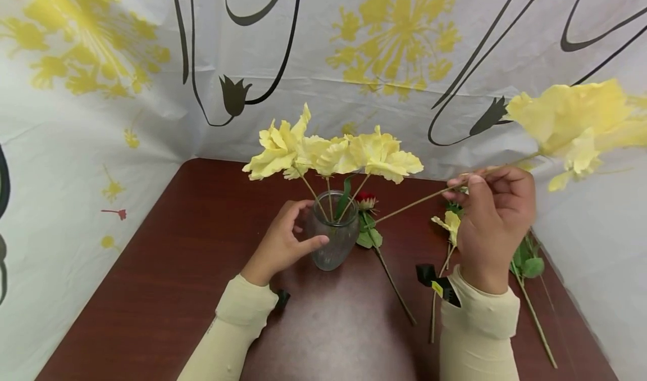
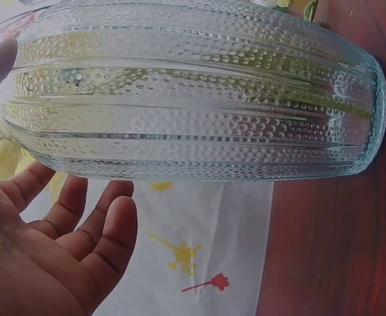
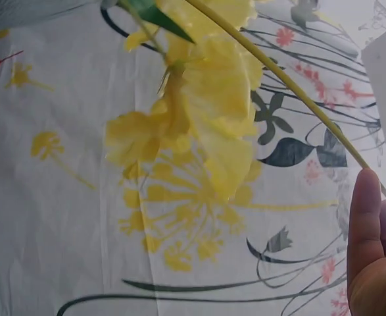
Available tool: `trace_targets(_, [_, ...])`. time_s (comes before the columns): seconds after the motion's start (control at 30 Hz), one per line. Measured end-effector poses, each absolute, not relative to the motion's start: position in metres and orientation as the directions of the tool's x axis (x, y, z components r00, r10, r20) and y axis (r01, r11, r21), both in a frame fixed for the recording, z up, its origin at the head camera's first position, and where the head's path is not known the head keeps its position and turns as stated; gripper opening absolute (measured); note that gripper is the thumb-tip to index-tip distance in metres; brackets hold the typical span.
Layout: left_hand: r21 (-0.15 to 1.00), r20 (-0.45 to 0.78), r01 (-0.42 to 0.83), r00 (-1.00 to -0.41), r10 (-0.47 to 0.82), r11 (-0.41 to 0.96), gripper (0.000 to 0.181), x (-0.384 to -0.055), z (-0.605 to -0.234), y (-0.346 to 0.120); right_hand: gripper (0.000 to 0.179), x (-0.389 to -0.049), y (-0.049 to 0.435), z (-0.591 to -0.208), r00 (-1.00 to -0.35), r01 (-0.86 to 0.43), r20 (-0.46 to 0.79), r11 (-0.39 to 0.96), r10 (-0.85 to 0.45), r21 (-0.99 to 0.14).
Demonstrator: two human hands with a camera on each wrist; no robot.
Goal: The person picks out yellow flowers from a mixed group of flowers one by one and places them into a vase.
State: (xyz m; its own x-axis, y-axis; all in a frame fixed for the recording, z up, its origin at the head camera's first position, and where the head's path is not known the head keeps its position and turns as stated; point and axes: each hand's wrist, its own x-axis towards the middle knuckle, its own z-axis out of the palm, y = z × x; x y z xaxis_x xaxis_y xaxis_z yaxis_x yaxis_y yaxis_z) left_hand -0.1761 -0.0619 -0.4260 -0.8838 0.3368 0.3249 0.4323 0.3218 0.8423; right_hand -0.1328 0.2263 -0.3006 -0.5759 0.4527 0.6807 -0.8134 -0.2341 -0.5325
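Printed cloth [image 1: 313, 60] backs reddish table [image 1: 167, 291]; right fingers [image 1: 513, 180] pinch flower stem [image 1: 417, 204], left fingers [image 2: 117, 227] relaxed beside vase [image 1: 327, 254].

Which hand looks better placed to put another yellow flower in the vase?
Probably the right hand: it holds a yellow flower whose stem slants toward the vase. The left hand, at the vase's side without a flower, seems better for steadying it.

The left forearm [image 1: 224, 333] slants toward the middle of the worktop [image 1: 151, 308], the left hand [image 1: 282, 237] cupped, thumb spread from bent fingers. Near the right edge, the right forearm [image 1: 477, 344] reaches forward, the right hand [image 1: 494, 223] raised, thumb and fingertips pinched together.
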Motion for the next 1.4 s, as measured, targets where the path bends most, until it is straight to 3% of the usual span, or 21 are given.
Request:
trace_targets(0.33, [0.839, 0.32, 0.437, -0.878, 0.357, 0.324, 0.07, -0.178, -0.428, -0.061, 0.006, -0.138, 0.207, -0.294, -0.552, -0.832, 0.679, -0.268, 0.483, -0.486])
trace_targets(0.53, [0.873, 0.293, 0.399, -0.888, 0.354, 0.28, 0.069, -0.178, -0.427, -0.06, 0.007, -0.144, 0.203, -0.297, -0.539, -0.838, 0.693, -0.221, 0.479, -0.499])
trace_targets(0.67, [0.905, 0.273, 0.363, -0.895, 0.353, 0.221, 0.069, -0.179, -0.427, -0.059, 0.007, -0.154, 0.199, -0.31, -0.598, -0.794, 0.705, -0.159, 0.38, -0.587])
trace_targets(0.87, [0.916, 0.277, 0.356, -0.894, 0.352, 0.183, 0.068, -0.179, -0.427, -0.059, 0.005, -0.163, 0.19, -0.331, -0.677, -0.734, 0.692, -0.171, 0.251, -0.657])
trace_targets(1.27, [0.912, 0.29, 0.35, -0.919, 0.269, 0.214, 0.064, -0.177, -0.427, -0.055, 0.001, -0.168, 0.172, -0.36, -0.745, -0.661, 0.637, -0.088, 0.197, -0.745])
trace_targets(1.4, [0.903, 0.289, 0.358, -0.915, 0.281, 0.237, 0.074, -0.179, -0.433, -0.053, 0.006, -0.17, 0.167, -0.367, -0.774, -0.628, 0.609, -0.084, 0.173, -0.774])
